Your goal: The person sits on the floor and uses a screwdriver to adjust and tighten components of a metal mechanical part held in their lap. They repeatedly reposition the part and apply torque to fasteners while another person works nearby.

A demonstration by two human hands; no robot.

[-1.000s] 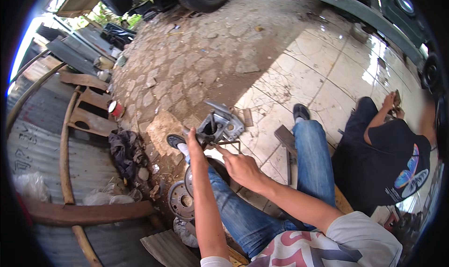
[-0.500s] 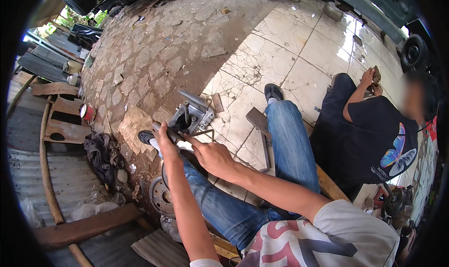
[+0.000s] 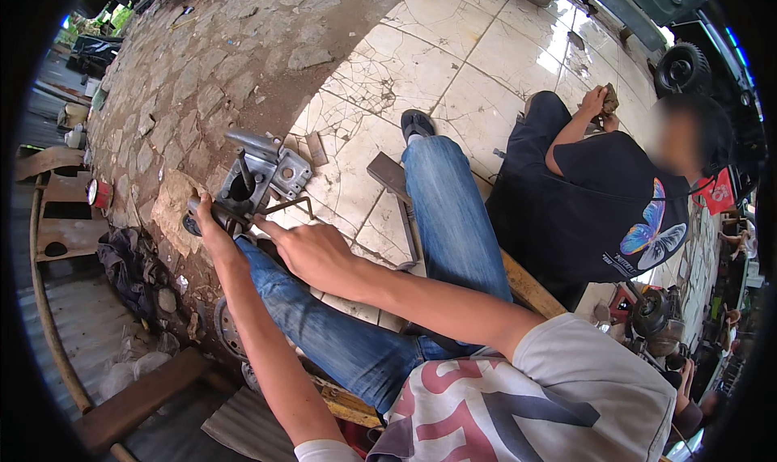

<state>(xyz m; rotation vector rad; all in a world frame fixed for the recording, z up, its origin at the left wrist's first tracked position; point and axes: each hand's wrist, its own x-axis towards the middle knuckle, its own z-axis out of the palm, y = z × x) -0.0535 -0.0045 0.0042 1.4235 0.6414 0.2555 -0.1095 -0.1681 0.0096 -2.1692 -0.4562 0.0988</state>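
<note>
My left hand (image 3: 212, 223) is closed round a dark metal cylinder (image 3: 196, 205) beside a silver metal casting (image 3: 272, 171) with a round dark bore and an upright rod. My right hand (image 3: 312, 250) reaches across from the right, its index fingertip touching the dark metal by my left hand; the other fingers curl under, so whatever they might hold is hidden. A thin bent rod (image 3: 291, 205) juts out just beyond that finger. Below my hands are my jeans-clad legs (image 3: 449, 211) and a round metal plate (image 3: 227, 328).
A person in a dark shirt (image 3: 591, 207) sits at my right, hands on a small part (image 3: 609, 98). Steel bars (image 3: 388, 175) lie on cracked tiles (image 3: 486, 74) beside stone paving (image 3: 186, 74). Corrugated sheets, timber (image 3: 137, 393) and a red can (image 3: 101, 193) are at left, parts (image 3: 651, 308) at lower right.
The view has shifted, so the casting and both my hands appear further left and higher. My hands keep the same pose at the dark metal piece, and more clutter shows at lower right.
</note>
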